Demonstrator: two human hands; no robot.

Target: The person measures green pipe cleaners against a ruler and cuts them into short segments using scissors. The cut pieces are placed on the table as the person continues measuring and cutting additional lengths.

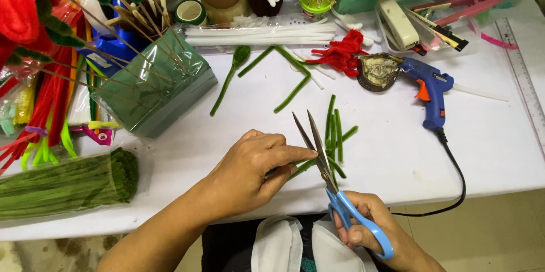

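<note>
The right hand is gripping the blue-handled scissors, fingers through the loops, blades gaping around a green pipe cleaner, which lies near the front edge of the white table. The left hand, palm down, is pinching that stem steady for the blades. Cut green pieces are lying just beyond; farther off, a blue glue gun is resting.

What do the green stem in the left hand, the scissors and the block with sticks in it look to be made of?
Green stem in the left hand: fuzzy pile, probably chenille over wire.
Scissors in the right hand: shiny metal blades, glossy blue handles, likely plastic.
Green block: matte, seemingly foam under glossy clear wrap; the sticks look like pale wood.
</note>
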